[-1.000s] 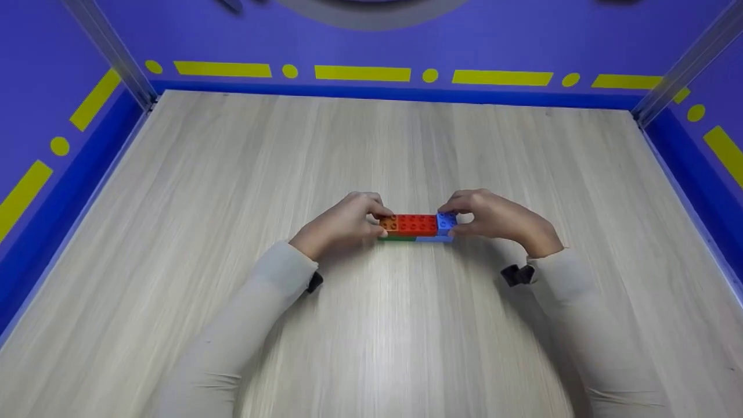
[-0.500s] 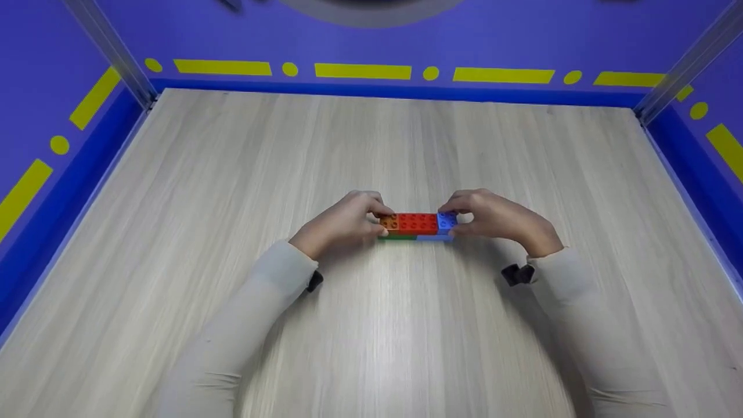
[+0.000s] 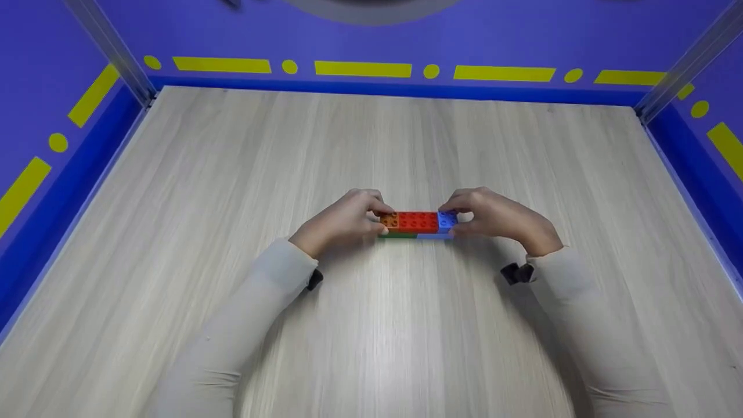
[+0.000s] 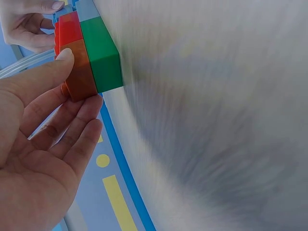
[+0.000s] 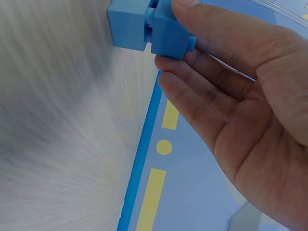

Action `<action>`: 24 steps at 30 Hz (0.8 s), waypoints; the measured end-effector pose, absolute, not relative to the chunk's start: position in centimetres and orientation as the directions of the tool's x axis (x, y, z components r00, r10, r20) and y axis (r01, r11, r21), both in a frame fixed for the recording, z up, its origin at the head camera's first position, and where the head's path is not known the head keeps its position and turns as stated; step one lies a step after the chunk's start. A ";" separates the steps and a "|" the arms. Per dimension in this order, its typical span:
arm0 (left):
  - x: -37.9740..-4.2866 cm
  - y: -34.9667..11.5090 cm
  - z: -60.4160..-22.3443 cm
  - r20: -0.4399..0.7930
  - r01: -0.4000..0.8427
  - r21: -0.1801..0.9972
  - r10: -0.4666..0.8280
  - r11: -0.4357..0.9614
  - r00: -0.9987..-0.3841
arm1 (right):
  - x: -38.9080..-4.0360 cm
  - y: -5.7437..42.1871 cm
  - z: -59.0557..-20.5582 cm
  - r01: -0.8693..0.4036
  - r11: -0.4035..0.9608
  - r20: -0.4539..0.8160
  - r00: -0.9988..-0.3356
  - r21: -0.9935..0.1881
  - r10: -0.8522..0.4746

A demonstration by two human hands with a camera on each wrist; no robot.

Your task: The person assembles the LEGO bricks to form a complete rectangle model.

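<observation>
A two-layer bar of toy building bricks sits mid-table in the head view. Its upper row runs from an orange brick (image 3: 389, 220) through a red brick (image 3: 418, 222) to a blue brick (image 3: 447, 220). Underneath lie a green brick (image 4: 103, 57) and a light blue brick (image 5: 127, 24). My left hand (image 3: 345, 219) pinches the orange brick at its end, thumb on the near side. On the opposite end my right hand (image 3: 499, 216) pinches the blue brick. In the right wrist view a narrow gap with studs showing separates the blue brick from the light blue one below.
The bricks stand on a pale wood-grain table (image 3: 371, 325). Blue walls (image 3: 360, 40) with yellow dashes and dots enclose its back and sides. Metal posts (image 3: 125, 55) mark the back corners. A black strap piece (image 3: 516, 274) shows at the right wrist.
The head view has shifted slightly, so the scene sits a little higher in it. Both hands keep the same grip, and the bricks stay in place.
</observation>
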State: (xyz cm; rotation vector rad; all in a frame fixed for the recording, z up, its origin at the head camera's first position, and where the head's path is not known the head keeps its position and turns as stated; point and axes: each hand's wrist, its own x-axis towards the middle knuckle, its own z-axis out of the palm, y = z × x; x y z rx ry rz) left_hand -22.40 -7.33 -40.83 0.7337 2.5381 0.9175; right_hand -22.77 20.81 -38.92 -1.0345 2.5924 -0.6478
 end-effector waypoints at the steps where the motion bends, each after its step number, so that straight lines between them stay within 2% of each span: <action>1: -22.4 -7.3 -40.8 -0.141 0.348 0.668 0.572 0.657 -0.808 | -22.8 20.8 -38.9 -0.581 0.643 -0.084 -0.706 -0.499 -0.703; 12: -22.4 -7.3 -40.6 -0.139 0.359 0.661 0.578 0.659 -0.804 | -22.7 20.5 -38.6 -0.529 0.689 -0.135 -0.737 -0.495 -0.663; 24: -22.4 -7.3 -40.6 -0.130 0.362 0.670 0.582 0.648 -0.802 | -22.9 20.4 -39.1 -0.528 0.691 -0.125 -0.743 -0.493 -0.657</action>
